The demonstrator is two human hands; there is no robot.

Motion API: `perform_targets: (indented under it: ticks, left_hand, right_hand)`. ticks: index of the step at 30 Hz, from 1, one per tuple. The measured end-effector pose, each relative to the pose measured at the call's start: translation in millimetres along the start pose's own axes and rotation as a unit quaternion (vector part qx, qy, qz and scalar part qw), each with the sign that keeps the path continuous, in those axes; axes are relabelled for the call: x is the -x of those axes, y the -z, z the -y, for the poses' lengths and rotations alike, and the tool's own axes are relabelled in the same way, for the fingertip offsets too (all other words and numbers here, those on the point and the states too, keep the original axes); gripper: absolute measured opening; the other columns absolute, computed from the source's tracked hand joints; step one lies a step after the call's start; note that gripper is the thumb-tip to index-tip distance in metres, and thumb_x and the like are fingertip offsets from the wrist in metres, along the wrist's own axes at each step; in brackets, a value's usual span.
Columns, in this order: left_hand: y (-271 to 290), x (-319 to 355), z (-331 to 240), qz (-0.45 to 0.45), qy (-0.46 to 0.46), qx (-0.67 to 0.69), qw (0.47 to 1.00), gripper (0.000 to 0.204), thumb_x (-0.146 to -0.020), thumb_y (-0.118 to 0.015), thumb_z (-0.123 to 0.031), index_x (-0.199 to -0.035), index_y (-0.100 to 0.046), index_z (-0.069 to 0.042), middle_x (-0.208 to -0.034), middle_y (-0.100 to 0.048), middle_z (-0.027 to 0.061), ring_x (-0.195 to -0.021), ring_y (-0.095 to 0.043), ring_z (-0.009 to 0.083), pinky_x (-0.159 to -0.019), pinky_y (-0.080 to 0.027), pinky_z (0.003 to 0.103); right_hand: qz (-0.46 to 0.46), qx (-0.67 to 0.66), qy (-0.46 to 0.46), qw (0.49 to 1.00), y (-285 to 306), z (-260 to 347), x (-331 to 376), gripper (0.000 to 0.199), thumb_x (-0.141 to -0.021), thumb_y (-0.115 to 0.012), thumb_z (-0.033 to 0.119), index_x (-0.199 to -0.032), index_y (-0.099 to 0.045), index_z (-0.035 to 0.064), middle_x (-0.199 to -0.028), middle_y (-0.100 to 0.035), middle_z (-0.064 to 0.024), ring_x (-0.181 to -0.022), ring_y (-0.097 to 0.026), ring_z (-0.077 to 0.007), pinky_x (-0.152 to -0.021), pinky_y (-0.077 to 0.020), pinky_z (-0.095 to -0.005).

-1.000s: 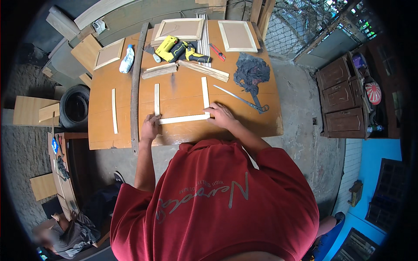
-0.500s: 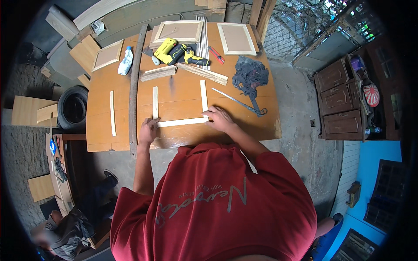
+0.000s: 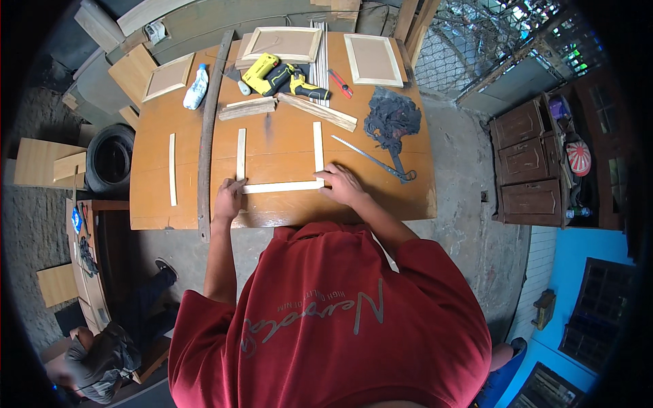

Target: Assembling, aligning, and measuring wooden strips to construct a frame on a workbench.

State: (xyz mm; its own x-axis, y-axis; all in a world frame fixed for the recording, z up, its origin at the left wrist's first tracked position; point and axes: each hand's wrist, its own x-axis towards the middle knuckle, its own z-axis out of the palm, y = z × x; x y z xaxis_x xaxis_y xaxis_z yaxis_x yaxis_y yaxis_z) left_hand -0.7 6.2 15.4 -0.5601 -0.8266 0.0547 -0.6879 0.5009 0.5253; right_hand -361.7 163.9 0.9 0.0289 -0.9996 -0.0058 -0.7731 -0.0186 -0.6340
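Note:
Three pale wood strips form a U on the tabletop: a left upright strip (image 3: 241, 149), a right upright strip (image 3: 318, 144) and a cross strip (image 3: 282, 187) along the near side. At the left corner, my left hand (image 3: 229, 197) grips the strip ends with bent fingers. My right hand (image 3: 341, 185) pinches the right corner, where the cross strip meets the right upright. The fingers partly cover both joints, so I cannot tell how tightly the ends touch. Farther left lies a separate wood strip (image 3: 173, 170).
A long dark bar (image 3: 208, 136) crosses the orange-brown table (image 3: 286, 212). Beyond the U lie wood offcuts (image 3: 316, 112), a yellow-black power tool (image 3: 265, 75), a red cutter (image 3: 340, 83), a saw blade (image 3: 371, 156), dark cloth (image 3: 392, 115), a bottle (image 3: 196, 88) and finished panels (image 3: 373, 60). A person (image 3: 102, 360) sits lower left.
The whole view has shifted slightly. Both hands stay on the same two corners, and the strips keep their U arrangement.

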Motion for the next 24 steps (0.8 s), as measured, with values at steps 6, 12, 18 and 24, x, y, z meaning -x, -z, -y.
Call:
perform_targets:
  ticks: [6, 12, 18, 24]
  left_hand:
    - [-2.1, -1.1, 1.0, 0.000, 0.005, -0.002, 1.000, 0.031, -0.093, -0.063, -0.003, -0.120, -0.076, -0.011, -0.100, -0.066, 0.0168, -0.093, -0.065, 0.0376, -0.086, -0.054, 0.046]
    - [-3.3, -0.5, 3.1, -0.003, 0.000, 0.009, 1.000, 0.030, -0.093, -0.063, -0.003, -0.119, -0.076, -0.011, -0.102, -0.066, 0.0172, -0.094, -0.066, 0.0379, -0.086, -0.055, 0.046]
    - [-1.8, -2.1, 1.4, 0.003, 0.011, -0.008, 1.000, 0.033, -0.093, -0.062, -0.002, -0.120, -0.076, -0.012, -0.103, -0.067, 0.0166, -0.096, -0.066, 0.0378, -0.087, -0.055, 0.046]
    - [-6.6, -1.3, 7.2, -0.011, -0.015, -0.022, 1.000, 0.035, -0.093, -0.063, -0.002, -0.124, -0.075, -0.011, -0.102, -0.064, 0.0165, -0.091, -0.065, 0.0347, -0.083, -0.054, 0.043]
  right_hand:
    - [-0.016, 0.012, 0.007, 1.000, -2.2, -0.3, -0.3, 0.047, -0.084, -0.073, 0.019, -0.131, -0.071, 0.0173, -0.119, -0.061, -0.0092, -0.117, -0.060, -0.0299, -0.105, -0.0481, -0.0422]
    - [-0.012, 0.019, 0.013, 1.000, -1.0, 0.4, 1.2, 0.047, -0.085, -0.073, 0.020, -0.132, -0.070, 0.0174, -0.120, -0.060, -0.0095, -0.119, -0.059, -0.0301, -0.106, -0.0477, -0.0424]
    - [-0.019, 0.019, 0.018, 0.999, -0.6, 1.2, 0.6, 0.043, -0.085, -0.072, 0.019, -0.128, -0.071, 0.0183, -0.119, -0.062, -0.0093, -0.119, -0.060, -0.0312, -0.105, -0.0480, -0.0448]
    - [-0.019, 0.021, 0.021, 0.999, -1.0, 0.5, 0.2, 0.043, -0.085, -0.072, 0.020, -0.128, -0.071, 0.0183, -0.120, -0.063, -0.0092, -0.119, -0.060, -0.0311, -0.105, -0.0484, -0.0450]
